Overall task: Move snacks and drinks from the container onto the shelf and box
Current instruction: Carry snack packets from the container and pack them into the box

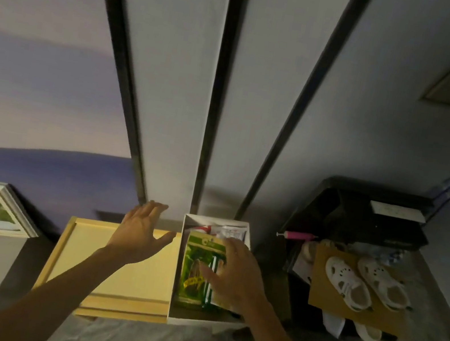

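Right hand [232, 274] lies spread on green snack packet [196, 258] inside white container [172, 311], not gripping; left hand [141, 230] wide, empty, over wooden box [76, 258] at container's 9 o'clock; best to pinch the packet's edge and lift clear of the rim.

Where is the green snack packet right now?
Head view, lower centre: the green snack packet lies inside the white container, right of the yellow box, under the right hand.

We see a glossy green plastic packet [195, 261] in a matt white cardboard box [196, 323]. Beside it we find a smooth, pale wooden tray [138, 281].
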`<state>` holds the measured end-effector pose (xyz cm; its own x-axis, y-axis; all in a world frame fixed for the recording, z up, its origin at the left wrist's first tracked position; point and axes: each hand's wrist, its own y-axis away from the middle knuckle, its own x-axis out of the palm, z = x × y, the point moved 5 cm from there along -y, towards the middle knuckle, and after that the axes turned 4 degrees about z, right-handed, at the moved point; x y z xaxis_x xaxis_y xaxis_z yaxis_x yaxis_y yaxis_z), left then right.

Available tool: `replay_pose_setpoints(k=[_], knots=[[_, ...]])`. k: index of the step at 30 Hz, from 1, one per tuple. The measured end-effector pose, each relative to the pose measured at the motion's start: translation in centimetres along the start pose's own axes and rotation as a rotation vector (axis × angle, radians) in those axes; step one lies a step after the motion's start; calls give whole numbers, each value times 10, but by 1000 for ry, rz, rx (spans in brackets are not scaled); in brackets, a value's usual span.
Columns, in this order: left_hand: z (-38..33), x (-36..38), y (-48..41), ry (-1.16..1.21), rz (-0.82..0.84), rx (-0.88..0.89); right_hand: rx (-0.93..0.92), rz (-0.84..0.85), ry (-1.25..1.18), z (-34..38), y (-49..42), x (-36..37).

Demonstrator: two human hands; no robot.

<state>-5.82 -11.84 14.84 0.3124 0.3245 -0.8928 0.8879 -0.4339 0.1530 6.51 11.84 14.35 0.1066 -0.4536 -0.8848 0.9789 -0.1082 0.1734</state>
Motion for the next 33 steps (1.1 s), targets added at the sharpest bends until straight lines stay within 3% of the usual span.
replay_pose_setpoints(k=[8,17,23,33], knots=[[75,-149,60,-78,-239,-17,-150,3,130,156,-36,-91],[160,-274,210,-122,-539,-317,-523,-7,181,348,-57,-95],[189,-296,354,-113,-710,-645,-783,22,183,465,-26,-62],[234,-266,569,-117,-794,-1083,-1099,245,118,614,84,45]])
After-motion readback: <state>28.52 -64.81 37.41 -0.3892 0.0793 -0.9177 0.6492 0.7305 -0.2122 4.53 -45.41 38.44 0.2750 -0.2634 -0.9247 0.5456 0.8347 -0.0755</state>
